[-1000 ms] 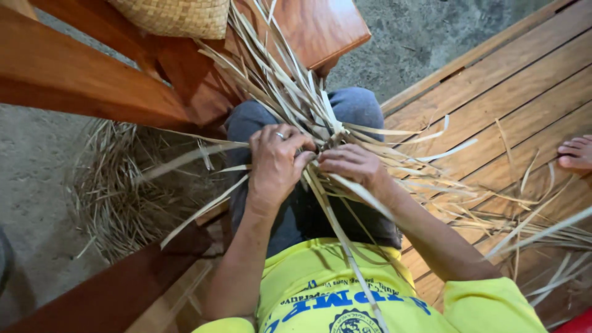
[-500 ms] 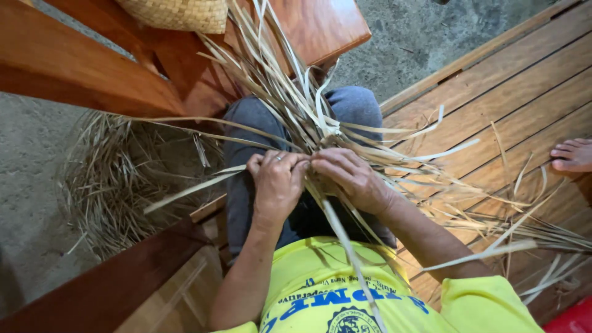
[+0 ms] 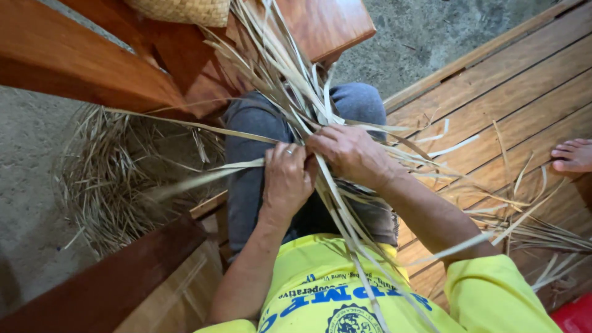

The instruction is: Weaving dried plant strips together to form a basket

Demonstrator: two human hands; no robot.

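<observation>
Dried leaf strips (image 3: pixel 290 92), mid-frame over the lap: judged light, springy, brittle at the edges, best pinched close to the crossing point. Left hand (image 3: pixel 287 182) and right hand (image 3: pixel 348 154) both curl closed on strips there, fingertips meeting. Beyond: wooden bench (image 3: pixel 493 92) at right, straw pile (image 3: pixel 111 179) on concrete floor (image 3: pixel 31 203) at left, woven basket (image 3: pixel 185 11) at top.
</observation>
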